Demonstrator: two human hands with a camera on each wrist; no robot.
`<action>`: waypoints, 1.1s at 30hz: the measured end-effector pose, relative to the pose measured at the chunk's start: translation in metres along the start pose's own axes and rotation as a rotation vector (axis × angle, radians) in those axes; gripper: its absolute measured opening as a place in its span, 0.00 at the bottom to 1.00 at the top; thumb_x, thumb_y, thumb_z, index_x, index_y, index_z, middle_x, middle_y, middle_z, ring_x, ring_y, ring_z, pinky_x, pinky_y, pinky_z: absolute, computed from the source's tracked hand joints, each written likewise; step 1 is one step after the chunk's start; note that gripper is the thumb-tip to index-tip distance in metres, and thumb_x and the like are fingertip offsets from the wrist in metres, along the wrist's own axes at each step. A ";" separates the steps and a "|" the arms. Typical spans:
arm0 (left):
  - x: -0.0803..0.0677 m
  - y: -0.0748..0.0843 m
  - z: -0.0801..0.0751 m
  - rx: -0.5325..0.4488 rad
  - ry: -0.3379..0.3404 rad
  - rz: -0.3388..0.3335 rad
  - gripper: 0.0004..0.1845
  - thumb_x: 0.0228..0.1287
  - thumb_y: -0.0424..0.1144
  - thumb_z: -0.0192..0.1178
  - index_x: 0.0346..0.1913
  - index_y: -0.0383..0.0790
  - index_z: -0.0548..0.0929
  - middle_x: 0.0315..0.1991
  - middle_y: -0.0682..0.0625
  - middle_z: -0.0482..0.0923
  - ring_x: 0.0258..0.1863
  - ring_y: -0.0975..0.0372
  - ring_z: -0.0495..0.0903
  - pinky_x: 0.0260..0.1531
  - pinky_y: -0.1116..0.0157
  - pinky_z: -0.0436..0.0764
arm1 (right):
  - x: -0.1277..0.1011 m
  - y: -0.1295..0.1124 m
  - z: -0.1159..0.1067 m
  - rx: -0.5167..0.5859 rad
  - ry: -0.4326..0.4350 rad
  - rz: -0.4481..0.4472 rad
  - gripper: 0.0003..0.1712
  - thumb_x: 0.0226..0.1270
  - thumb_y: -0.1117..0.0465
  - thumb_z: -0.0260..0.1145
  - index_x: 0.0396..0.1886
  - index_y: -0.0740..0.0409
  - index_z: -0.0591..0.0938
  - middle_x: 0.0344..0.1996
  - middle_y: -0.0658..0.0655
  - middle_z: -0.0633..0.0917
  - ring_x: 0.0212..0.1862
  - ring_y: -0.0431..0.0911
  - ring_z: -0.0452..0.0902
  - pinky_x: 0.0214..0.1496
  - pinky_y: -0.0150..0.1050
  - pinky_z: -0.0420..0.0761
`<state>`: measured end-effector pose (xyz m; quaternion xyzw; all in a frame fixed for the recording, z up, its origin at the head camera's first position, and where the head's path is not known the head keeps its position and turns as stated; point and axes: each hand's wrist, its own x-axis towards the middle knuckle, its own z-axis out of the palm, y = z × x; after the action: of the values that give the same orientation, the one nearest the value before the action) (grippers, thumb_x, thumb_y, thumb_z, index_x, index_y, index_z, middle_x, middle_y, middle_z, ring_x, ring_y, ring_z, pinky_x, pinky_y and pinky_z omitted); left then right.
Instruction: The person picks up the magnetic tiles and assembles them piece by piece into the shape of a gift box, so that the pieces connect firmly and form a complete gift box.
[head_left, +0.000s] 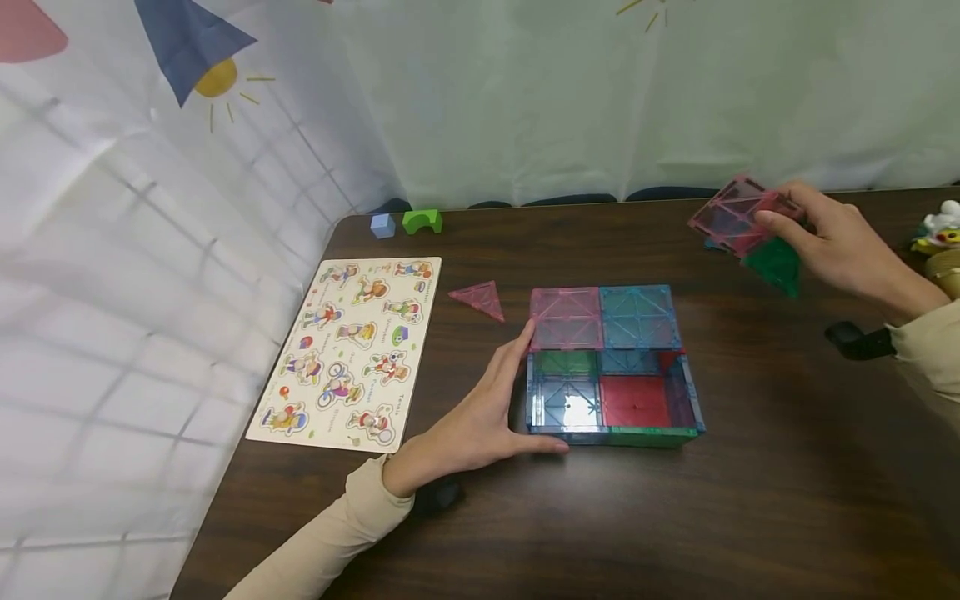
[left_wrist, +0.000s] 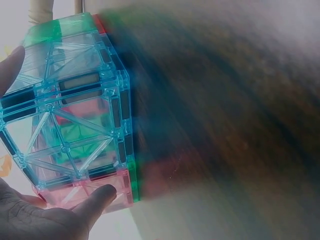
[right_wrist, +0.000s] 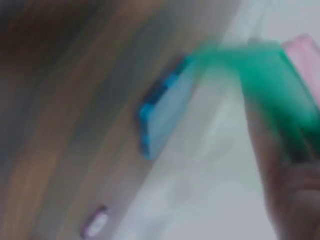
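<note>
A box of translucent magnetic tiles [head_left: 648,437] sits on the table, its back half topped by a pink square tile [head_left: 566,318] and a blue square tile [head_left: 640,317]. The front half is uncovered, showing red and clear floor tiles. My left hand [head_left: 480,417] spans the box's left side with fingers extended, thumb along the front wall. The left wrist view has that hand [left_wrist: 60,215] against the walls. At the back right, my right hand [head_left: 840,237] pinches a pink square tile [head_left: 738,208] together with a green triangular tile [head_left: 776,265], raised over the table.
A pink triangular tile [head_left: 482,298] lies left of the box. Farther left is a wooden picture puzzle board [head_left: 341,437]. A blue cube [head_left: 382,226] and a green arch block [head_left: 422,220] stand at the back edge. A blue tile [right_wrist: 167,110] lies near the right hand; figurines [head_left: 943,229] stand far right.
</note>
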<state>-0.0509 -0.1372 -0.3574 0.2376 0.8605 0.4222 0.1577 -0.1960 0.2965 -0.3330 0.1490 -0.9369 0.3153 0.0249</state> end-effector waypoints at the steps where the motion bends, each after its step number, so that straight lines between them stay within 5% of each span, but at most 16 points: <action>1: 0.000 0.000 0.000 -0.001 0.001 -0.001 0.74 0.52 0.48 0.84 0.85 0.65 0.32 0.80 0.48 0.48 0.77 0.55 0.55 0.75 0.48 0.64 | -0.001 -0.001 0.001 -0.005 0.009 -0.023 0.19 0.87 0.55 0.51 0.66 0.61 0.71 0.49 0.71 0.80 0.31 0.39 0.70 0.28 0.35 0.63; 4: -0.001 0.001 0.000 -0.002 0.002 -0.004 0.74 0.53 0.47 0.83 0.85 0.64 0.32 0.80 0.48 0.48 0.77 0.55 0.56 0.75 0.48 0.64 | -0.006 -0.001 0.005 -0.008 -0.005 -0.062 0.18 0.87 0.58 0.51 0.67 0.60 0.72 0.53 0.72 0.81 0.40 0.49 0.78 0.35 0.37 0.69; 8: -0.001 0.001 -0.001 -0.005 0.000 -0.006 0.73 0.53 0.47 0.83 0.85 0.64 0.32 0.80 0.49 0.48 0.77 0.56 0.55 0.75 0.49 0.63 | -0.013 0.005 0.012 0.027 -0.075 -0.048 0.19 0.87 0.58 0.53 0.68 0.60 0.73 0.58 0.75 0.79 0.58 0.72 0.73 0.50 0.61 0.75; 11: -0.001 0.001 0.000 -0.003 0.001 -0.001 0.73 0.54 0.47 0.83 0.85 0.63 0.32 0.80 0.49 0.49 0.77 0.56 0.55 0.75 0.49 0.63 | -0.019 0.010 0.017 0.022 -0.105 -0.055 0.17 0.85 0.60 0.57 0.66 0.61 0.76 0.57 0.75 0.80 0.60 0.73 0.74 0.50 0.72 0.73; 14: -0.002 0.002 0.000 0.002 0.005 0.002 0.73 0.54 0.47 0.83 0.85 0.63 0.32 0.80 0.48 0.49 0.77 0.56 0.55 0.75 0.49 0.64 | -0.024 0.014 0.020 -0.015 -0.077 -0.091 0.13 0.80 0.65 0.63 0.59 0.61 0.81 0.52 0.70 0.86 0.53 0.53 0.84 0.50 0.49 0.82; 18: -0.003 0.002 0.000 0.003 0.009 0.002 0.72 0.54 0.47 0.83 0.85 0.62 0.32 0.80 0.49 0.49 0.77 0.57 0.55 0.75 0.49 0.64 | -0.029 0.018 0.022 0.034 -0.023 -0.126 0.10 0.73 0.72 0.68 0.50 0.60 0.86 0.40 0.49 0.91 0.40 0.25 0.79 0.39 0.19 0.72; 23: -0.003 0.003 0.000 -0.004 0.008 -0.001 0.72 0.54 0.47 0.83 0.85 0.62 0.32 0.80 0.49 0.49 0.77 0.58 0.56 0.75 0.50 0.64 | -0.034 0.017 0.023 0.213 -0.007 -0.100 0.10 0.73 0.74 0.66 0.51 0.65 0.84 0.37 0.29 0.86 0.39 0.25 0.80 0.40 0.17 0.73; 33: -0.003 0.002 -0.001 -0.008 0.001 0.000 0.72 0.55 0.47 0.82 0.85 0.64 0.32 0.80 0.49 0.49 0.78 0.56 0.55 0.75 0.49 0.63 | -0.036 0.013 0.022 0.306 0.023 -0.033 0.12 0.82 0.67 0.59 0.60 0.60 0.77 0.38 0.33 0.84 0.38 0.29 0.79 0.35 0.23 0.72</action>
<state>-0.0486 -0.1382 -0.3552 0.2367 0.8589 0.4257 0.1581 -0.1645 0.3027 -0.3637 0.1629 -0.8749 0.4557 0.0178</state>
